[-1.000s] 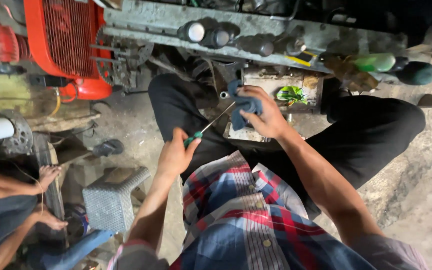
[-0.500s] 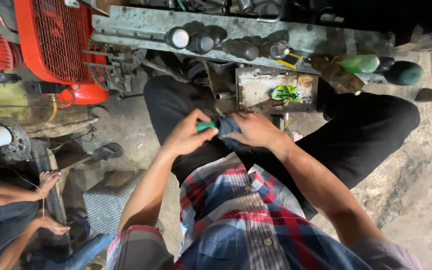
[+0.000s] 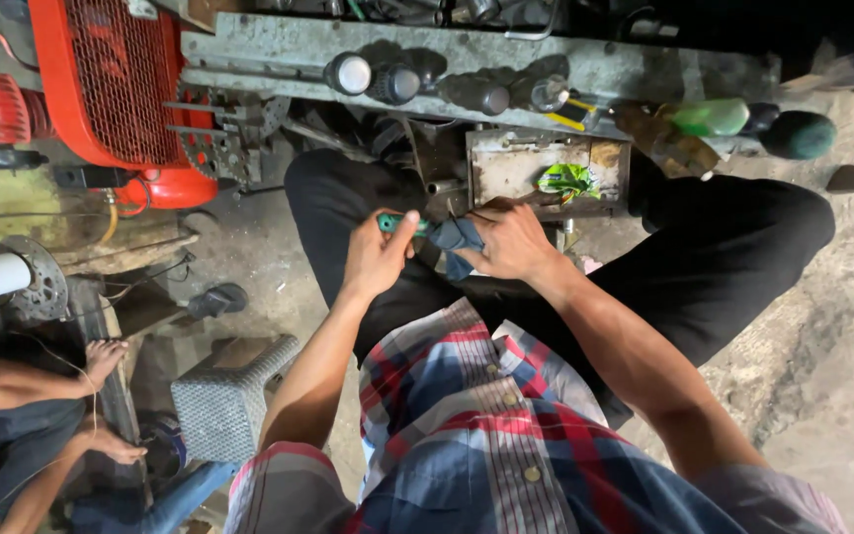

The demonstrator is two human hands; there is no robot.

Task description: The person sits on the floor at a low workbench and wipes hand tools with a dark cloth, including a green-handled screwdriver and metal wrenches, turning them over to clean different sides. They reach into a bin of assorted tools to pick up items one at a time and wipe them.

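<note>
A green-handled screwdriver is gripped tight in the closed left hand, and a blue cloth is squeezed around its shaft by the closed right hand, above the lap, near a rusty metal tray.

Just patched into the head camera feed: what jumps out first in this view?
The bright red metal machine with a mesh grille at upper left grabs the eye first. At centre, the left hand grips a green-handled screwdriver, while the right hand holds a crumpled blue cloth against it, above black trousers. A red-and-blue plaid shirt fills the foreground.
</note>
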